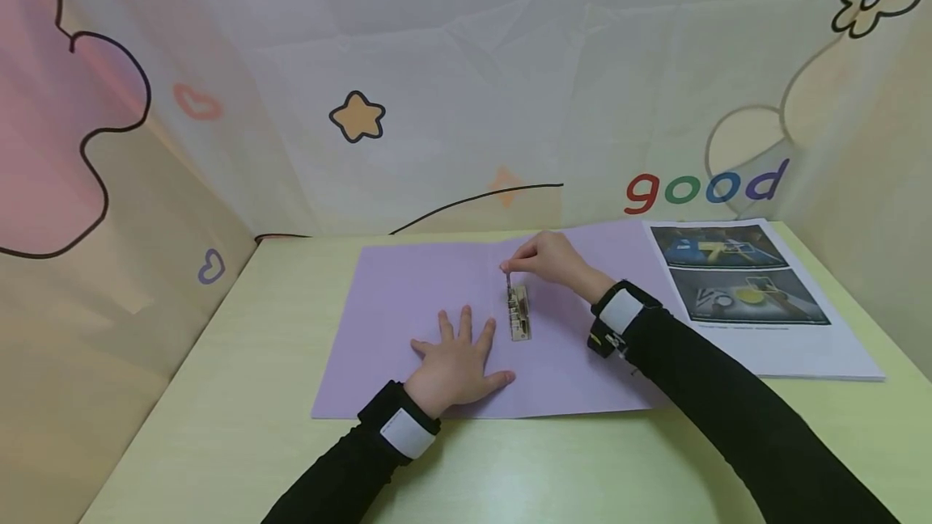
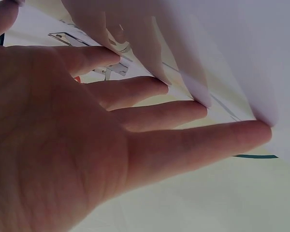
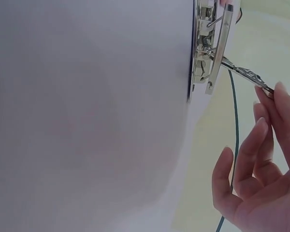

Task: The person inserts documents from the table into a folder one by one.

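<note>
The right hand (image 1: 551, 257) pinched, in a narrow grip, the lever (image 3: 250, 76) of a metal clip (image 1: 520, 315) on the purple folder (image 1: 408, 289). The left hand (image 1: 455, 364), grip spread wide, rested beside the clip.

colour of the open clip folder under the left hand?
Light purple; the clip folder shows best in the head view.

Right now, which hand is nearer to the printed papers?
Right. The right hand pinches a metal lever left of the papers; the left hand, on the folder, is farther left.
</note>
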`<state>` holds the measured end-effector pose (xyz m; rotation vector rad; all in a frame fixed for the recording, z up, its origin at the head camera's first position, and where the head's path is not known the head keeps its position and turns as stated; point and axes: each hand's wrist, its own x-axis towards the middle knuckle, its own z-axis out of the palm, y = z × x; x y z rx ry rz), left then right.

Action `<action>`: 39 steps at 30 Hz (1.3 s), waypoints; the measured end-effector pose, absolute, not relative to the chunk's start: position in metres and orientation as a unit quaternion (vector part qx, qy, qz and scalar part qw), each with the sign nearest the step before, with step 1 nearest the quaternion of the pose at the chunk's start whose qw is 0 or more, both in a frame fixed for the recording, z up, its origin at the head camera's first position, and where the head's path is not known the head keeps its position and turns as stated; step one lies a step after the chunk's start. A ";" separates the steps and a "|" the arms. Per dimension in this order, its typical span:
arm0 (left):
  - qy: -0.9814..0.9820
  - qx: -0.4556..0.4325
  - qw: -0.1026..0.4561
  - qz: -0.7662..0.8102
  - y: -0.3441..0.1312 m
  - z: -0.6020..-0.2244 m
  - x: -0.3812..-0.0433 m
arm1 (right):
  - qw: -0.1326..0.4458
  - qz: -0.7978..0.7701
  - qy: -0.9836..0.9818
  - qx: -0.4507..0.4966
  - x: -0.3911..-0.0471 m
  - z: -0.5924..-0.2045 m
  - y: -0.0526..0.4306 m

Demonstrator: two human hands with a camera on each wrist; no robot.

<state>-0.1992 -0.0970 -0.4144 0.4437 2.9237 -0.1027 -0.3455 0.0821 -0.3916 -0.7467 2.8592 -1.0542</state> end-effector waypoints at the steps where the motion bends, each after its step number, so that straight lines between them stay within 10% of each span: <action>1: 0.984 0.149 0.091 -0.033 -0.097 -0.415 -0.199 | 0.000 -0.335 0.911 -0.241 -0.346 -0.392 0.082; 39: 0.984 0.149 0.088 -0.033 -0.097 -0.415 -0.199 | 0.028 -0.304 0.930 -0.204 -0.375 -0.410 0.078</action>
